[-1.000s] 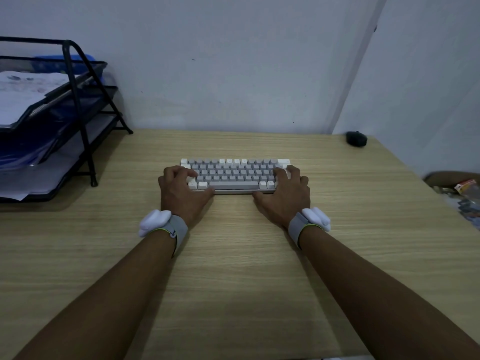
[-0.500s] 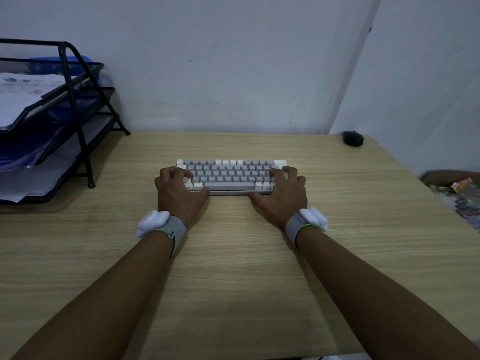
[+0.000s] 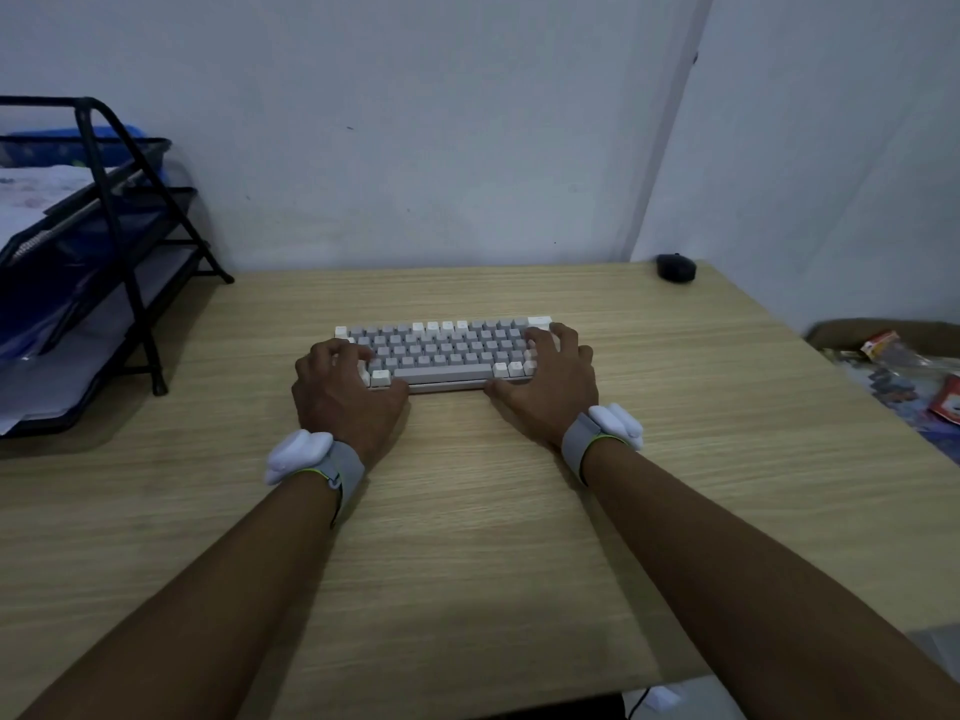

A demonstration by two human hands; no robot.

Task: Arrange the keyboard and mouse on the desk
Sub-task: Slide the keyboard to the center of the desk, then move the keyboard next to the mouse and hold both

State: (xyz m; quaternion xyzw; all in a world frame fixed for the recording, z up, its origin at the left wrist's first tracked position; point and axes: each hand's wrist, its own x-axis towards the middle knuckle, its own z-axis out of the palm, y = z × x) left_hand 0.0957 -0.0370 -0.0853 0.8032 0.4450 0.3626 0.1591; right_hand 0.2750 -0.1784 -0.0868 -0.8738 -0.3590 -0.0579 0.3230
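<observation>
A small grey and white keyboard [image 3: 441, 350] lies flat at the middle of the wooden desk [image 3: 467, 537], parallel to the back wall. My left hand [image 3: 345, 392] grips its left end, fingers curled over the edge keys and thumb at the front rim. My right hand [image 3: 550, 387] grips its right end the same way. A black mouse [image 3: 675, 267] sits far off at the desk's back right corner, untouched. Both wrists wear grey bands with white pods.
A black mesh document tray rack [image 3: 98, 262] with papers stands at the desk's left side. Beyond the desk's right edge lies a box with packets and clutter [image 3: 904, 366]. A white wall closes the back.
Both hands stay clamped on the keyboard's ends. The keyboard sits a touch nearer me and squarer to the wall; the view has shifted slightly.
</observation>
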